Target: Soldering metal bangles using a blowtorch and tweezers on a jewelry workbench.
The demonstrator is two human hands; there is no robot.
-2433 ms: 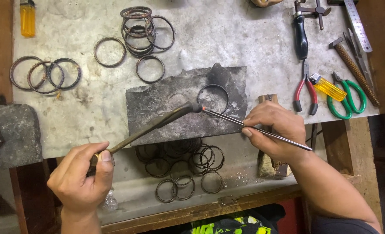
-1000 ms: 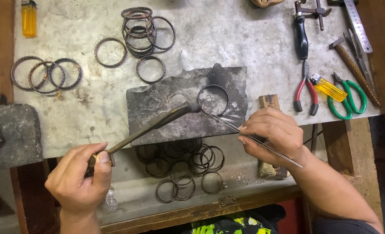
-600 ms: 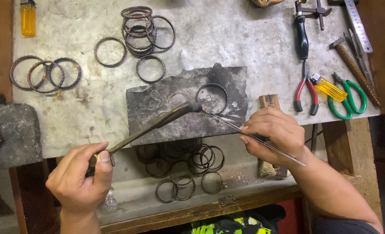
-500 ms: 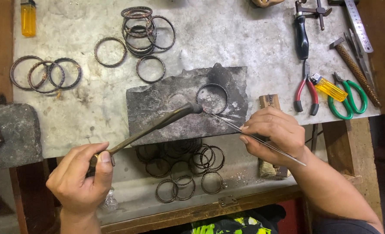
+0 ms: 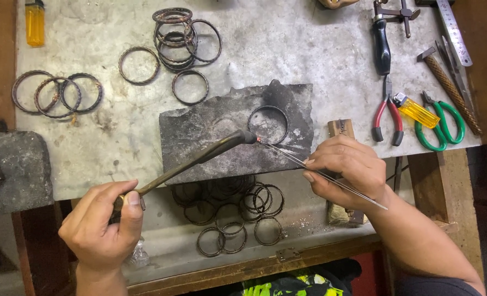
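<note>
left hand [image 5: 104, 225]: fist around the torch [image 5: 199, 158] handle, lower left
right hand [image 5: 345, 170]: pinches a rod [image 5: 287, 156]
ring [image 5: 268, 124]: on the slab [image 5: 199, 134], centre frame
risk: shaky rod probably nudges the ring off

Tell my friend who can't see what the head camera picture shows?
A person's left hand holds a bent torch and the right hand a thin wire rod; both tips meet at a metal ring on a dark slab. More rings, pliers and a yellow lighter lie on the grey workbench.

Dark ring [image 5: 268, 124] flat on slab [image 5: 199, 131]
</note>
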